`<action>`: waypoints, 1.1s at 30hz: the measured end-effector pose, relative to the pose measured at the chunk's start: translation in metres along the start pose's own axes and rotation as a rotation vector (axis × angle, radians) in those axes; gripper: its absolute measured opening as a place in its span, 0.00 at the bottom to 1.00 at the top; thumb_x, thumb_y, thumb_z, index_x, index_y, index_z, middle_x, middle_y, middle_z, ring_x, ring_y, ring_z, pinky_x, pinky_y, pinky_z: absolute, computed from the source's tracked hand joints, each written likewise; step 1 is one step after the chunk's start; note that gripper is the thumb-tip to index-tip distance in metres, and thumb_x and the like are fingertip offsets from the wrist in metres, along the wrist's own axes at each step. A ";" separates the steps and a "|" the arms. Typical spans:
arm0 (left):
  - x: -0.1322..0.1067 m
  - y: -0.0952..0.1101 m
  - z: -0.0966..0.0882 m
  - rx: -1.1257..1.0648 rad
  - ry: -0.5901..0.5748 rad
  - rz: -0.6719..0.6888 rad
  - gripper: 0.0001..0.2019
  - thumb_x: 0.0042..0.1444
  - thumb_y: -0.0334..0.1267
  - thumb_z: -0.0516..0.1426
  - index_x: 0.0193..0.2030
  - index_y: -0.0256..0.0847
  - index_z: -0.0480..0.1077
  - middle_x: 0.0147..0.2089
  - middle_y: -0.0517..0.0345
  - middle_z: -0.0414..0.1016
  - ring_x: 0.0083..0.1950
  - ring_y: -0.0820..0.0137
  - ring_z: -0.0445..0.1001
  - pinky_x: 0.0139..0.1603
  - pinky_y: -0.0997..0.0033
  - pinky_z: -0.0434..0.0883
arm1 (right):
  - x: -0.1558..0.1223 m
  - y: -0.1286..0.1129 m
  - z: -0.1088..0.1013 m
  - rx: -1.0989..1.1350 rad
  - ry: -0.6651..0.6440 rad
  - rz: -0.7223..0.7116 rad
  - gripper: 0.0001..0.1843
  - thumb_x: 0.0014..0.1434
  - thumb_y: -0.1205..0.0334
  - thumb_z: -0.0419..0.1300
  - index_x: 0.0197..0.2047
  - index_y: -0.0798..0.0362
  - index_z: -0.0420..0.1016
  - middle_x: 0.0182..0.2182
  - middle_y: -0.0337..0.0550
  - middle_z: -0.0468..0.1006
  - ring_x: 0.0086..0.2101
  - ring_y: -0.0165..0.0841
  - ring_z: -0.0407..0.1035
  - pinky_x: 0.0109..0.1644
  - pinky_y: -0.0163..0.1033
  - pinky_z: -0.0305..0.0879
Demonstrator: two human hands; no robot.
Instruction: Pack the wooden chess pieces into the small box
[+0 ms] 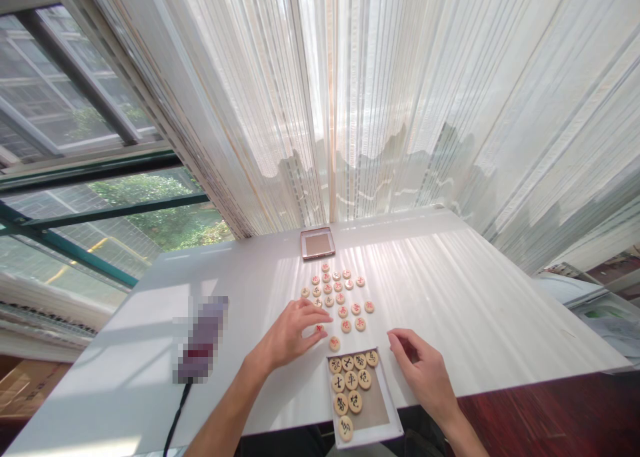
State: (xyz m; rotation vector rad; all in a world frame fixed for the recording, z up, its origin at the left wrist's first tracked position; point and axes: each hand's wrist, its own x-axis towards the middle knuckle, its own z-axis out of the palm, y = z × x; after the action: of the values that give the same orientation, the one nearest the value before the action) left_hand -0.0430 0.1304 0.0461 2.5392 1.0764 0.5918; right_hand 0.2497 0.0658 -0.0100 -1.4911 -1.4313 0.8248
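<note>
Round wooden Chinese chess pieces (341, 298), marked with red or black characters, lie loose on the white table. My left hand (295, 329) reaches over them from the left, fingers stretched and thumb apart. A red-marked piece (320, 329) lies between its thumb and fingers; whether they touch it I cannot tell. Just in front is another red-marked piece (335, 343). A shallow box (389, 385) at the near table edge holds several black-marked pieces (351, 380) in uneven rows, with bare bottom at its right. To the box's right my right hand (423, 367) rests loosely curled, no object visible in it.
A reddish-rimmed box lid (318, 244) lies at the table's far side. On the left is a blurred purple object (204, 340) with a black cord (177, 417). A sheer curtain (380, 110) hangs behind the table (450, 277), beside a window.
</note>
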 end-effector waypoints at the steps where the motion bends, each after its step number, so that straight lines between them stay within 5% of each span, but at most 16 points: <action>1: 0.003 -0.003 -0.005 0.004 0.026 -0.012 0.15 0.62 0.40 0.60 0.56 0.53 0.73 0.51 0.56 0.80 0.53 0.61 0.74 0.54 0.56 0.70 | 0.000 -0.001 0.000 0.001 0.000 -0.001 0.17 0.64 0.46 0.56 0.41 0.50 0.78 0.33 0.42 0.83 0.32 0.37 0.77 0.37 0.37 0.74; 7: 0.044 -0.028 -0.021 0.043 0.163 -0.045 0.10 0.65 0.40 0.57 0.51 0.47 0.76 0.47 0.55 0.81 0.49 0.61 0.75 0.52 0.56 0.70 | 0.000 -0.001 0.000 0.009 0.006 0.002 0.16 0.64 0.48 0.57 0.40 0.50 0.78 0.33 0.41 0.83 0.32 0.37 0.77 0.36 0.36 0.74; 14: 0.086 -0.051 -0.004 0.023 0.148 -0.013 0.06 0.61 0.40 0.60 0.42 0.46 0.78 0.41 0.55 0.82 0.44 0.62 0.76 0.50 0.59 0.71 | 0.000 0.005 0.000 0.023 -0.015 -0.001 0.14 0.65 0.50 0.56 0.42 0.50 0.77 0.34 0.42 0.82 0.33 0.38 0.76 0.39 0.38 0.73; 22: 0.055 -0.058 -0.007 -0.008 0.179 -0.110 0.09 0.64 0.42 0.56 0.38 0.44 0.76 0.40 0.55 0.81 0.43 0.63 0.76 0.50 0.61 0.71 | -0.002 0.002 -0.001 0.052 -0.031 0.017 0.14 0.66 0.50 0.56 0.42 0.50 0.77 0.34 0.41 0.81 0.34 0.37 0.76 0.39 0.37 0.72; 33: 0.012 -0.083 -0.008 -0.027 0.234 -0.288 0.09 0.61 0.41 0.56 0.46 0.45 0.74 0.47 0.53 0.77 0.47 0.63 0.75 0.48 0.62 0.74 | -0.001 0.008 0.000 0.021 -0.044 0.024 0.13 0.65 0.49 0.57 0.41 0.49 0.76 0.35 0.40 0.82 0.33 0.37 0.76 0.39 0.37 0.71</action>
State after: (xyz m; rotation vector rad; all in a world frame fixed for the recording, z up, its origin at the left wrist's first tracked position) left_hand -0.0896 0.1955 0.0198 2.2730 1.4704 0.8289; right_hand 0.2532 0.0657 -0.0175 -1.4851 -1.4356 0.8900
